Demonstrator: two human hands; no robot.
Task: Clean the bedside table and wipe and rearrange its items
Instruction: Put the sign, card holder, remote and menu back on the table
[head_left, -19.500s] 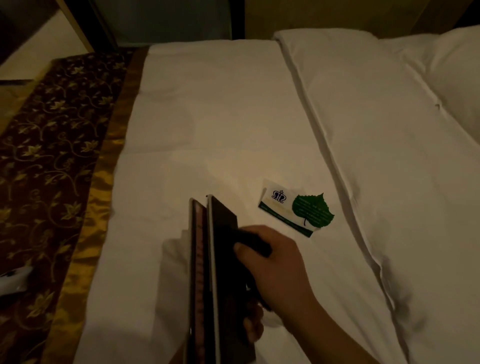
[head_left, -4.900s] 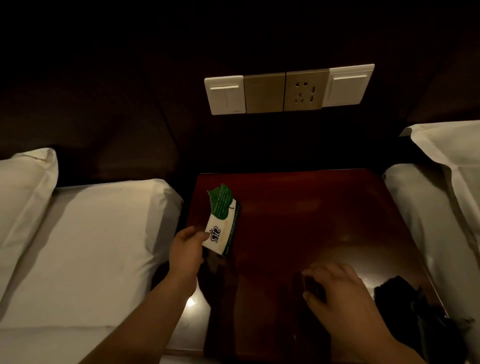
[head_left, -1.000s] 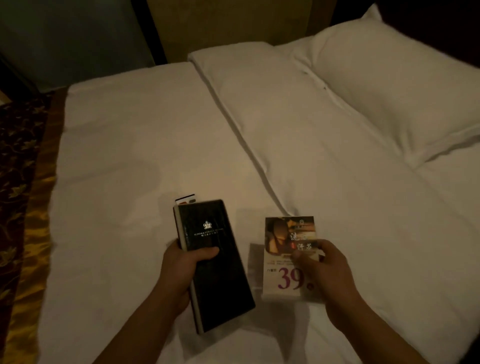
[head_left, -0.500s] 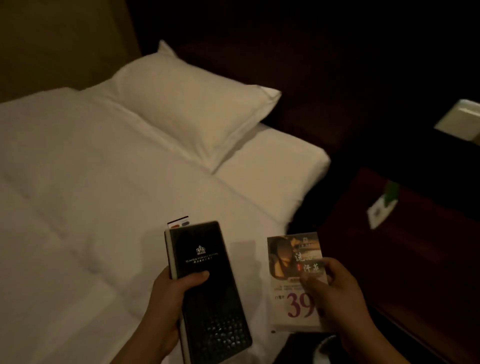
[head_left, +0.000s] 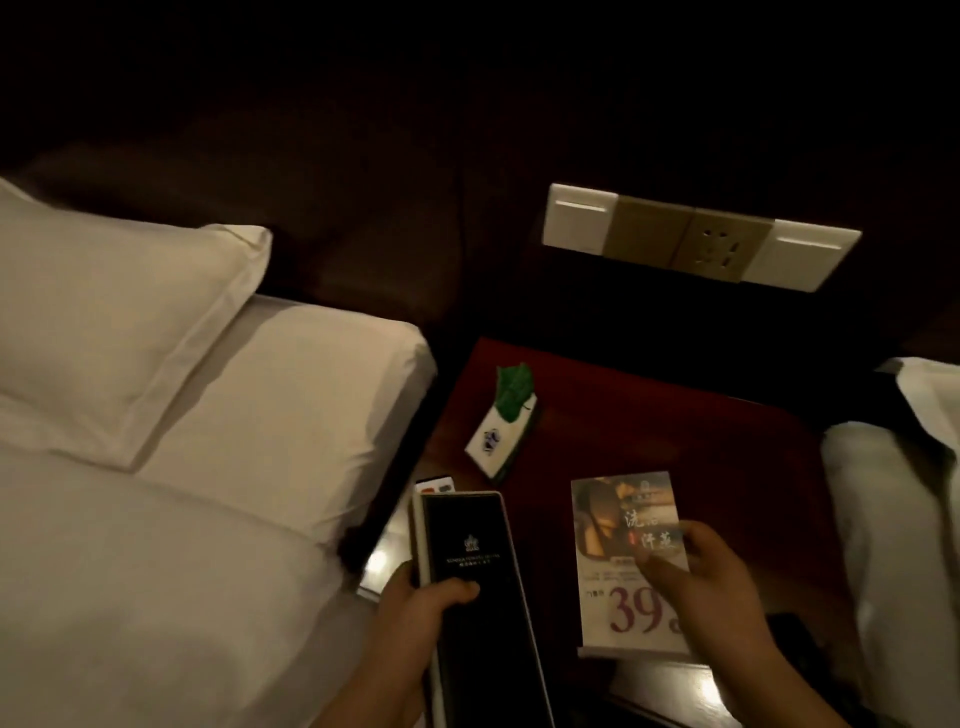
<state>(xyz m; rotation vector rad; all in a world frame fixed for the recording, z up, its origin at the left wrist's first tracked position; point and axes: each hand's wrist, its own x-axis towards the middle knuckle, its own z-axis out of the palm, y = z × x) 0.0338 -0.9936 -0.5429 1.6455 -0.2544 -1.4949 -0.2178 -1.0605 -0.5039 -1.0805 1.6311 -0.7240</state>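
The dark red bedside table (head_left: 675, 447) stands between two beds. On its left part lies a white card with a green leaf (head_left: 503, 422). My left hand (head_left: 415, 618) grips a long black folder (head_left: 478, 608) over the table's front left corner, thumb across its cover; a small card edge shows behind the folder's top. My right hand (head_left: 706, 587) holds an upright display card (head_left: 628, 561) printed with a large 39 above the table's front part.
A white bed with a pillow (head_left: 104, 322) fills the left. A second white bed (head_left: 904, 519) borders the table on the right. A wall panel (head_left: 696, 239) with switches and a socket sits above the table. A dark object (head_left: 795, 634) lies near the front right.
The view has swung from the bed to the bedside table. Both hands have carried the black folder and the display card from over the bed to over the table's front.
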